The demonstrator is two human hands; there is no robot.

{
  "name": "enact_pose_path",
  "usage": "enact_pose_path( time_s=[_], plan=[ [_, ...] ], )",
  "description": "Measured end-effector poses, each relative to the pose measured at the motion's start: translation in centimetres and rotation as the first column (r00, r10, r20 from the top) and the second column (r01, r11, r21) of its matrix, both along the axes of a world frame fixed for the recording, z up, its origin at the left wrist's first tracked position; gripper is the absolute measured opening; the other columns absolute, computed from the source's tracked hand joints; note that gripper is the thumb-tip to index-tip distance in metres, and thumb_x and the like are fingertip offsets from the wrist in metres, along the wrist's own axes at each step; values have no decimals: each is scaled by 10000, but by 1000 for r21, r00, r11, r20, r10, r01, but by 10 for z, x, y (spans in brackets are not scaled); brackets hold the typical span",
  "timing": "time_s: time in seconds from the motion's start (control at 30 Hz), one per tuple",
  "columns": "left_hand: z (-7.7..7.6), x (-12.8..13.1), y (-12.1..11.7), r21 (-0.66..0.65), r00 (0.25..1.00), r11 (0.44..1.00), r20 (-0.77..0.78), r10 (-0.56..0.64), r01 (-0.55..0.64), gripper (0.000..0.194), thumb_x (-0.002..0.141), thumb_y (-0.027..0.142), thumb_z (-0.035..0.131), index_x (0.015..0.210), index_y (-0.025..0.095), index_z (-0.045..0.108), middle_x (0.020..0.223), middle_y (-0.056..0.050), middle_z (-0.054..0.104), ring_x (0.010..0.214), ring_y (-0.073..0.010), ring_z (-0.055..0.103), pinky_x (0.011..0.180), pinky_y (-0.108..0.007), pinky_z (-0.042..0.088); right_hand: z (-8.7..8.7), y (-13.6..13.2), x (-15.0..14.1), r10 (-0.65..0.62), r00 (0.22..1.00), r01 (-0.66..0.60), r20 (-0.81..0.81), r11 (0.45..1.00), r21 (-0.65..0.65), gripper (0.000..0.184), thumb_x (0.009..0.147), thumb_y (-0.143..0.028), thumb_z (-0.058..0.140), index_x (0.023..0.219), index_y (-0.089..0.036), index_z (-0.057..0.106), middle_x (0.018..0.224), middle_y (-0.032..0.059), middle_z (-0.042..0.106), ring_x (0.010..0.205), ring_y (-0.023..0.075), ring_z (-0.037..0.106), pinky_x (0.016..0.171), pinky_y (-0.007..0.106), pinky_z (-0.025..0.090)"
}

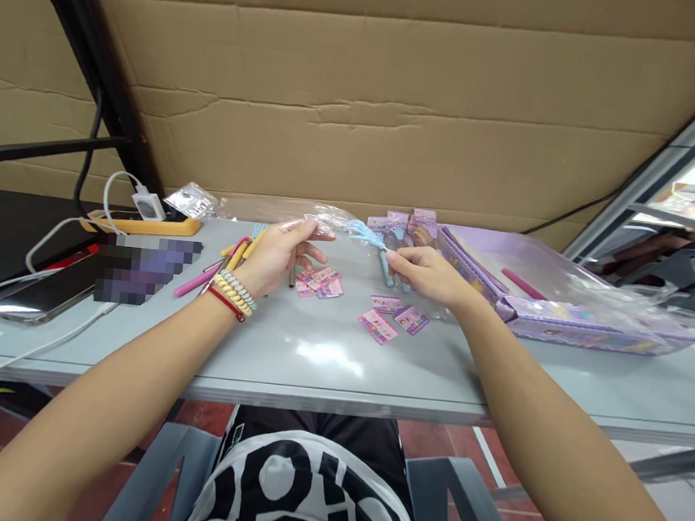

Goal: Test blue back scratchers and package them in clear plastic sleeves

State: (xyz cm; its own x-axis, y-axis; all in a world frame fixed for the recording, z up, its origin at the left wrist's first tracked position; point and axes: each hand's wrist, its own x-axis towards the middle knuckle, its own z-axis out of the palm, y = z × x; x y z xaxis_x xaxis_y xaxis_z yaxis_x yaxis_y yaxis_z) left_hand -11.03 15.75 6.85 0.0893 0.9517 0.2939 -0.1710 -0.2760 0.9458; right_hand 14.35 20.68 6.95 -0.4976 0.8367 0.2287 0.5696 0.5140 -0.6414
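My left hand (283, 256) has its fingers curled at the edge of a clear plastic bag (335, 213), whose film glints over the fingertips. My right hand (423, 273) pinches a light blue stick with a hand-shaped, fingered end (363, 231), which points left toward the bag. Beneath the right fingers a second light blue stick (406, 286) partly shows. Small pink and purple printed cards (378, 326) lie between and below my hands, with another cluster of cards (322, 282) close to my left hand. Pink and yellow sticks (196, 280) lie beside my left wrist, partly hidden by it.
An open purple box (580, 325) with clear film over it and a magenta stick (523, 284) inside stands at right. Packaged pieces (423, 227) sit behind my right hand. A yellow power strip (166, 227), white cables and a phone (42, 297) occupy the left. Cardboard (364, 90) walls the back.
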Motion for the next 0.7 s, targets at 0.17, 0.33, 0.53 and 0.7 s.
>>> enact_pose_path(
  time_s=[0.17, 0.33, 0.53, 0.7],
  plan=[
    [0, 4, -3, -49, 999, 999, -42, -2, 0, 379, 772, 472, 670, 899, 120, 612, 1118, -136, 641, 674, -142, 639, 478, -224, 448, -3, -1, -5, 24, 1000, -24, -13, 1000, -6, 657, 793, -780, 396, 674, -143, 510, 557, -14, 404, 513, 80, 328, 533, 247, 262],
    [-1, 5, -2, -79, 999, 997, -52, -14, 10, 351, 783, 451, 665, 862, 113, 613, 1074, -138, 654, 661, -128, 624, 498, -226, 464, -5, -2, -6, 20, 1000, -19, -14, 994, 103, 563, 833, -692, 415, 718, -147, 497, 645, 10, 474, 571, 99, 386, 558, 245, 296],
    [-1, 5, -2, -79, 991, 996, -121, -54, 44, 379, 762, 474, 682, 787, 102, 614, 974, -116, 659, 644, -119, 617, 510, -217, 461, -5, -5, -5, -22, 997, 1, 72, 959, 285, 600, 790, -610, 541, 1130, -115, 539, 871, 69, 578, 718, 165, 510, 620, 261, 356],
    [-4, 5, -1, -72, 974, 996, -216, -68, 53, 381, 774, 485, 659, 779, 104, 648, 816, -94, 669, 618, -126, 617, 511, -214, 466, -7, -6, -6, 40, 997, -60, 72, 955, 292, 840, 727, -633, 620, 1328, -86, 409, 899, 80, 567, 691, 166, 506, 600, 264, 362]
  ],
)
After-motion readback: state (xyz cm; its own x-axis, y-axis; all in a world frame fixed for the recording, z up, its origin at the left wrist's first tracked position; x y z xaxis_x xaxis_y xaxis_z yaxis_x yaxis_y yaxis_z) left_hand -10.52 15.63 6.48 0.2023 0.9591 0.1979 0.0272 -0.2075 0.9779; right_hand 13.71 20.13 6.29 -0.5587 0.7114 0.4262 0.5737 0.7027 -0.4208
